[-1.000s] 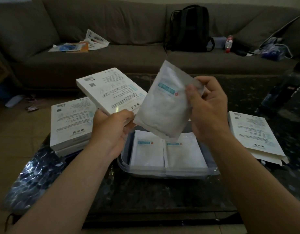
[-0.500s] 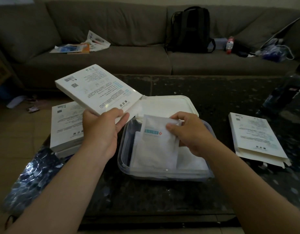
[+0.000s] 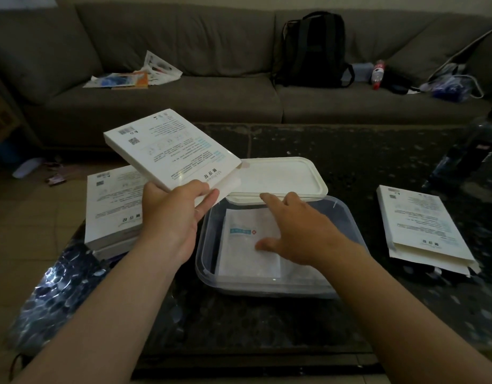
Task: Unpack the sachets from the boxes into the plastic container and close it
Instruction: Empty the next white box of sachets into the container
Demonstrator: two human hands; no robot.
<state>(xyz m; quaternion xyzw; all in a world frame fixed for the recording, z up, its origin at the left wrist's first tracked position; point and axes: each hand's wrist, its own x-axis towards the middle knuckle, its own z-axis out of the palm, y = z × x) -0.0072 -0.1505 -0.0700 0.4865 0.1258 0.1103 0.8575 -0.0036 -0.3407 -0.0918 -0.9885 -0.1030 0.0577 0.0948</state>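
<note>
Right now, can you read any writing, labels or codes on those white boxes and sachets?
Held box: barcode, QR code, upside-down print, too small to read.
Left box stack: print blurred.
Right box: print blurred.
Sachet in plastic container: blue label strip and red mark, unreadable.

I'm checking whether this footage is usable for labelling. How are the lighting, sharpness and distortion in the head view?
Head view: dim room light, the sofa and dark table underexposed; the white box in the left hand and the lid stand out brightly; glare on the table's left corner; print on the box is too soft to read; wide-angle bending at the edges, blurring the right-side bottle.
</note>
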